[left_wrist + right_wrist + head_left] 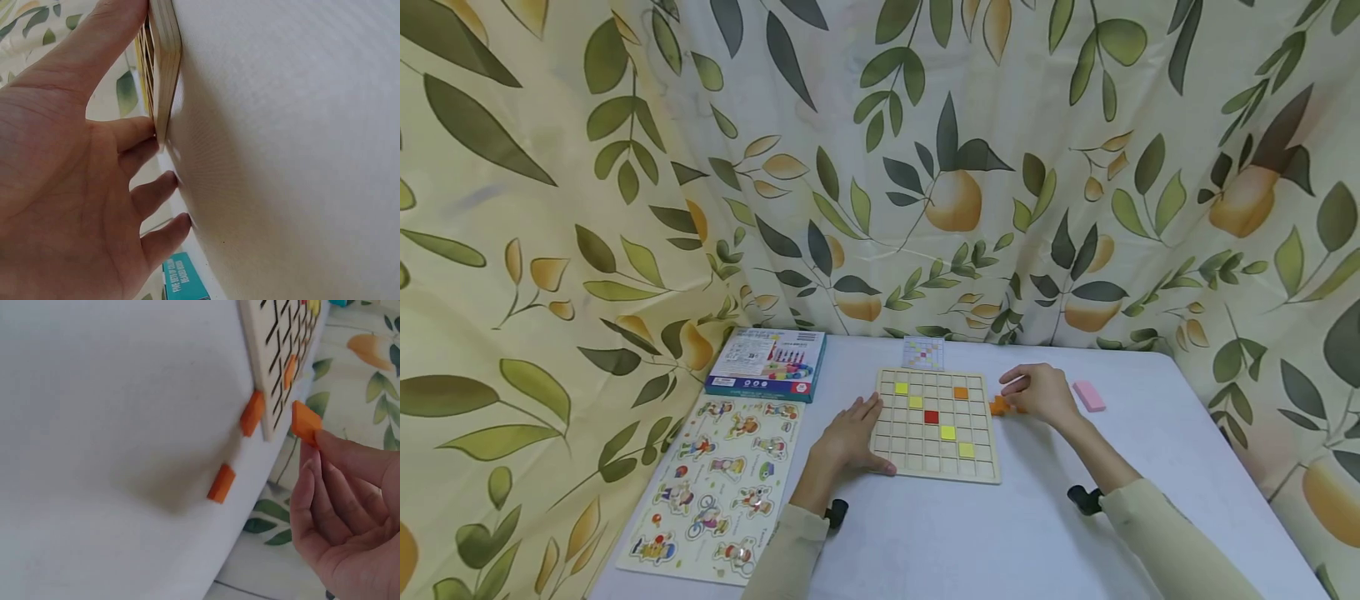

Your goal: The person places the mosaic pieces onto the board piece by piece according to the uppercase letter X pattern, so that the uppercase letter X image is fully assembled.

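Left hand [850, 437]: laid flat on the white table [970, 533], fingers [150, 134] straight and relaxed, fingertips touching the near left edge of the wooden grid board [937, 424]; nothing grasped.
Right hand [1037, 392]: just off the board's right edge, fingers curled, pinching one orange square tile [305, 422] between thumb and fingertips, raised off the table beside the board's edge.
Wooden grid board: flat on the table between the two hands, touched by the left, just beside the right; edge seen close up in the left wrist view [164, 62].
Tiles on the board: several yellow [948, 432], one red [931, 417] near the middle, one orange [960, 392] in the far part nearest the right hand.
Loose orange tiles: one [252, 413] lying against the board's right edge, another [221, 483] a little apart on the bare table, both under the right hand's fingers.
Pattern card [922, 353]: propped just beyond the board's far edge, between the hands and farther away.
Pink block [1088, 396]: on the table just to the right of the right hand.
Teal box [767, 364]: beyond and to the left of the left hand, near the table's far corner.
Cartoon figure puzzle board [718, 487]: flat on the table to the left of the left forearm.
Backdrop: leaf and fruit print curtain [925, 167] hanging behind and to both sides.
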Demonstrator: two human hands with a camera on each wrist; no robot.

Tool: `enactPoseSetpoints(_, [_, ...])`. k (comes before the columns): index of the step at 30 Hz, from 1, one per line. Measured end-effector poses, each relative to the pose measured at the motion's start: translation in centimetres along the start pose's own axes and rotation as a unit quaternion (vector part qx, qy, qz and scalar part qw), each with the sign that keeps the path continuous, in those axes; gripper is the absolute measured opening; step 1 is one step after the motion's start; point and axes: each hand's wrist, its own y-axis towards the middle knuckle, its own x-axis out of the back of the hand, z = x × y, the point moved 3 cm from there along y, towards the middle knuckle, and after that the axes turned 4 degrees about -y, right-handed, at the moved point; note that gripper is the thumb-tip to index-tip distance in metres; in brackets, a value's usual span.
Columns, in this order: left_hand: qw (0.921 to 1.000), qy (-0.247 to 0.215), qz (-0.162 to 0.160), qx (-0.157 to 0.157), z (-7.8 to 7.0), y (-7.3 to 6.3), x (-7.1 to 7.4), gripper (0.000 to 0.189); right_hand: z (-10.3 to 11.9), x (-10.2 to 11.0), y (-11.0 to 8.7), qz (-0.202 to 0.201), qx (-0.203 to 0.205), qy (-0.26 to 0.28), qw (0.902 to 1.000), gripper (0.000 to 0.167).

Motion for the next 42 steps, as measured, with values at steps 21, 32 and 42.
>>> enactPoseSetpoints(21, [1.0, 0.007, -0.004, -0.001, 0.4, 0.3, -0.2, 0.126, 3.5, -4.6, 1.6, 0.009, -0.006, 0.079, 0.9968, 0.023])
enactPoseSetpoints(32, [1.0, 0.005, -0.008, -0.002, 0.3, 0.2, -0.2, 0.126, 3.9, -6.4, 2.5, 0.027, 0.004, 0.095, 0.9951, 0.025])
enactPoseSetpoints(42, [1.0, 0.004, -0.008, -0.003, 0.3, 0.1, -0.2, 0.127, 4.0, -7.6, 2.8, 0.031, 0.013, 0.068, 0.9971, 0.018])
